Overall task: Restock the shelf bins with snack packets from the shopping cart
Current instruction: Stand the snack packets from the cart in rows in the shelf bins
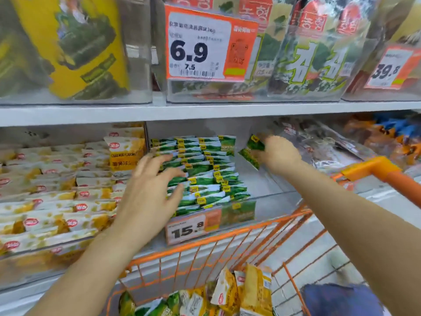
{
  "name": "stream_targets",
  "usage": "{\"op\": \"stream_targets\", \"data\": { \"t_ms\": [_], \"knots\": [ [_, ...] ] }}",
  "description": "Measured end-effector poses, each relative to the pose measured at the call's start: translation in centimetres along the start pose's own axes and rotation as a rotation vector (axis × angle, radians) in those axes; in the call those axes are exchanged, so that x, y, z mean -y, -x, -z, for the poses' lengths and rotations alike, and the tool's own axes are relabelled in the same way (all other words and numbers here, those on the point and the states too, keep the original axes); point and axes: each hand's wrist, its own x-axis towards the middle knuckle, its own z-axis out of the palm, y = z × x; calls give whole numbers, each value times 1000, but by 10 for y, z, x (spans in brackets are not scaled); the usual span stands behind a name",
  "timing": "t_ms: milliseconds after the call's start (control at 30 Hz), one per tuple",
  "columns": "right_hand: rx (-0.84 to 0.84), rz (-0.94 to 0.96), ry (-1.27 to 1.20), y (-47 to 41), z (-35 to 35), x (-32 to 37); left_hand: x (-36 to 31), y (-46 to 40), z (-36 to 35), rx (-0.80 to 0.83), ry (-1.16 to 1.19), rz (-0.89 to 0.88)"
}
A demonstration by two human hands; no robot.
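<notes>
A grey metal shelf board (205, 112) runs flat across the whole view, with clear, hard-walled plastic bins above and below it. On the upper level a bin (141, 53) holds glossy yellow bags printed with dark seaweed rolls, and beside it stand large crinkled foil seaweed packs (314, 53) behind an orange-and-white price card reading 6.9 (200, 45). Below, at the bottom of the view, an orange wire shopping cart (239, 238) with a smooth orange handle sits against the shelving; pale yellow and green snack packets (246, 290) lie heaped in its basket. On the lower level the left bin (57, 246) is packed with rows of soft cream-and-yellow packets. The transparent middle bin (273, 197), fronted by a 15.8 price card (189, 228), holds small flat green packets (205, 169) standing in tight rows on its left side, while its right side shows bare floor. The left hand (148, 190) is spread open, its straight fingers resting against the front rows of green packets. The right hand (278, 153) reaches into the bin's right side, fingers curled around one green packet (251, 151), tilted and apart from the rows.
</notes>
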Motion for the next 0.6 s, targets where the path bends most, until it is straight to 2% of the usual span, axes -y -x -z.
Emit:
{"op": "stream_targets", "data": {
  "t_ms": [133,333,500,600],
  "knots": [
    [147,-21,14,-44,-26,5,5,-4,-8,-36,-11,-24],
    [133,-62,-25,-93,-69,7,6,-6,-9,-61,18,-60],
    [-40,-186,-359,-108,-87,15,7,-7,-10,-69,56,-56],
    [-10,-300,-563,-111,-97,18,7,-7,-10,-75,60,-52]
  ]
}}
